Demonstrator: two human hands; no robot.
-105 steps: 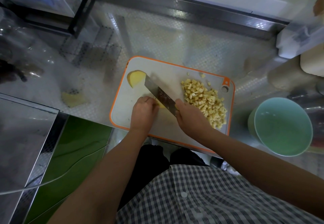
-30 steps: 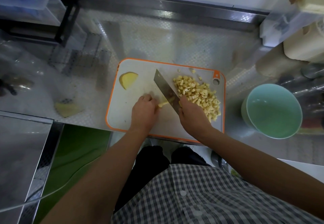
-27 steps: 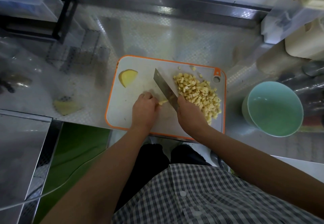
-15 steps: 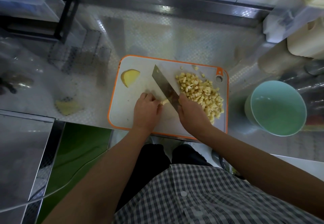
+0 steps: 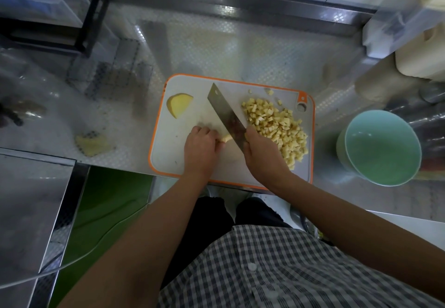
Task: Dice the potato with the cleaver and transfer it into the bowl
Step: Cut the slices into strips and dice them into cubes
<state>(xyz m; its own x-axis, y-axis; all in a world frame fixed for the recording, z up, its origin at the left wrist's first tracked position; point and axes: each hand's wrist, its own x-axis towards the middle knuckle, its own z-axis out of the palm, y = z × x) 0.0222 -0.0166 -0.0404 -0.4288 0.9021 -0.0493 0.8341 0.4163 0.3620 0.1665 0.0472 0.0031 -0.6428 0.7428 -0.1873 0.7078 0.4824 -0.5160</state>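
On the white cutting board with an orange rim (image 5: 168,163), my left hand (image 5: 201,148) presses down on thin potato strips (image 5: 226,138), mostly hidden under its fingers. My right hand (image 5: 262,156) grips the cleaver (image 5: 226,112) by its handle; the blade slants up and left, its edge against the strips' free end. A heap of diced potato (image 5: 277,127) lies to the right of the blade. An uncut potato chunk (image 5: 179,104) sits at the board's far left corner. The pale green bowl (image 5: 379,148) stands on the counter right of the board, with nothing in it.
A scrap of potato peel (image 5: 92,142) lies on the steel counter left of the board. Clear plastic boxes (image 5: 404,16) and beige containers (image 5: 419,59) crowd the far right. A black frame rack (image 5: 89,18) stands at far left. The counter's front edge runs just under the board.
The cleaver keeps chopping at the strips' end, and my left hand has crept back slightly as the strips get shorter. The diced heap and the uncut chunk stay where they were.
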